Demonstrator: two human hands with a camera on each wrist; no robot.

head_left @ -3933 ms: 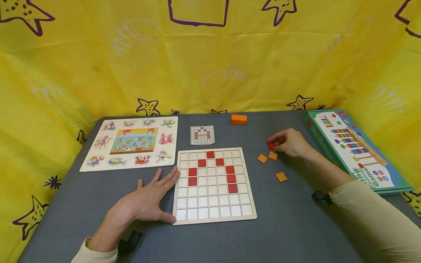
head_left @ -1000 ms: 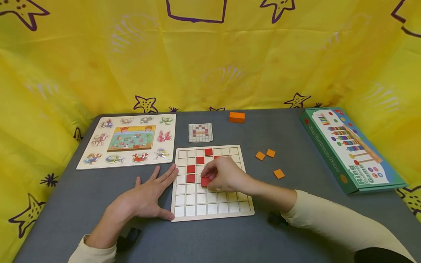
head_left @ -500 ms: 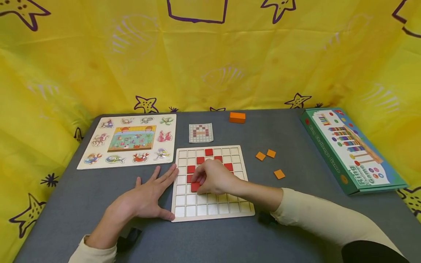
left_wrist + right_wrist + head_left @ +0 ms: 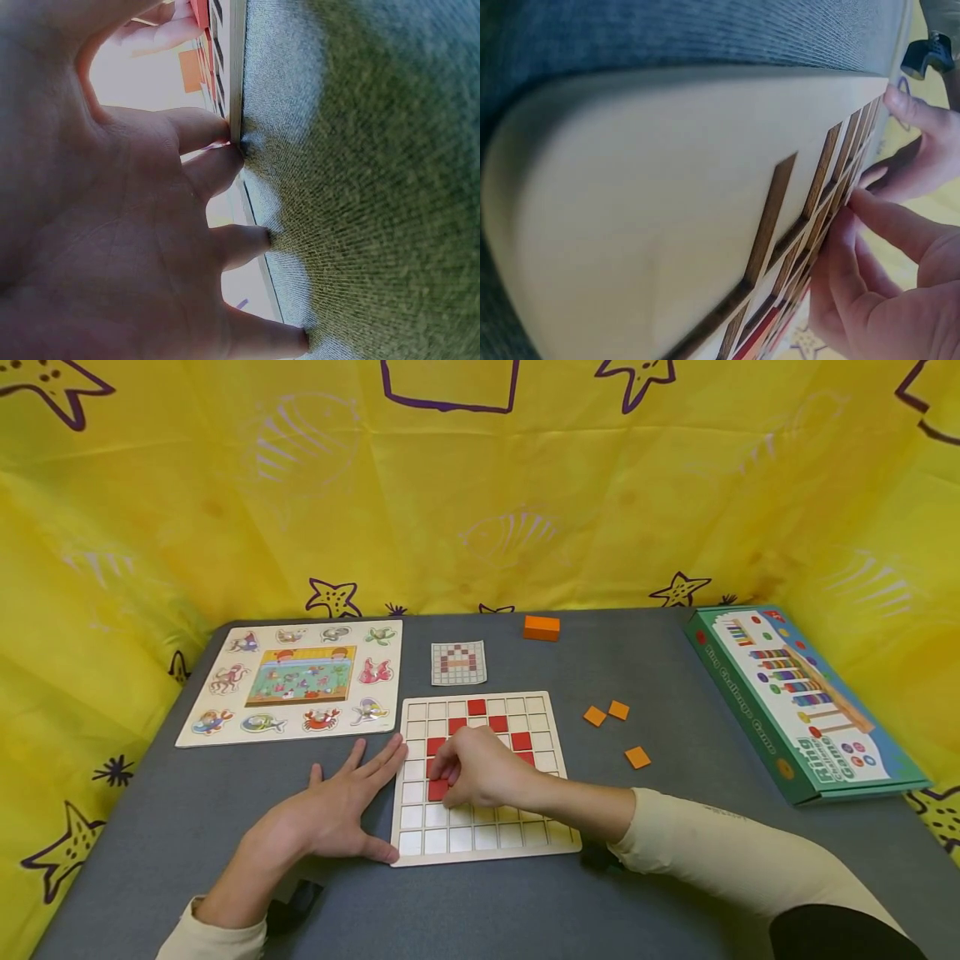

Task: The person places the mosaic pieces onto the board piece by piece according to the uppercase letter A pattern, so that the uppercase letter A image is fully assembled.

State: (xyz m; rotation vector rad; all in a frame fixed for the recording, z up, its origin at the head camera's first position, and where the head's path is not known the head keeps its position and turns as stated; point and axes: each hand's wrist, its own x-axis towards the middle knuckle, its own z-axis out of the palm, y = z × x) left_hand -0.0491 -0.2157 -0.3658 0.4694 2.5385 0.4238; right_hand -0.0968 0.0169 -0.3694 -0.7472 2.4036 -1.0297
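Observation:
My right hand (image 4: 487,768) reaches across the wooden grid board (image 4: 487,853) and pinches a red square tile (image 4: 438,790) at a cell of the second column from the left. The tile lies just below other red tiles in that column; my fingers partly cover the one above. More red tiles, such as the top one (image 4: 477,707), form an arch on the grid. My left hand (image 4: 330,814) rests with spread fingers along the board's left edge. In the left wrist view, its fingertips (image 4: 217,127) press on the table by the board's side (image 4: 237,67).
Orange tiles (image 4: 637,757) lie on the table right of the board. Behind it are a small pattern card (image 4: 458,663) and an orange block (image 4: 542,628). A sea-animal puzzle board (image 4: 225,714) lies left, a green game box (image 4: 806,702) right. A yellow curtain (image 4: 480,527) hangs behind.
My right hand picked up the red tile beside the orange ones, carried it left over the board, then shifted it slightly further left and down to its cell. My left hand has stayed put.

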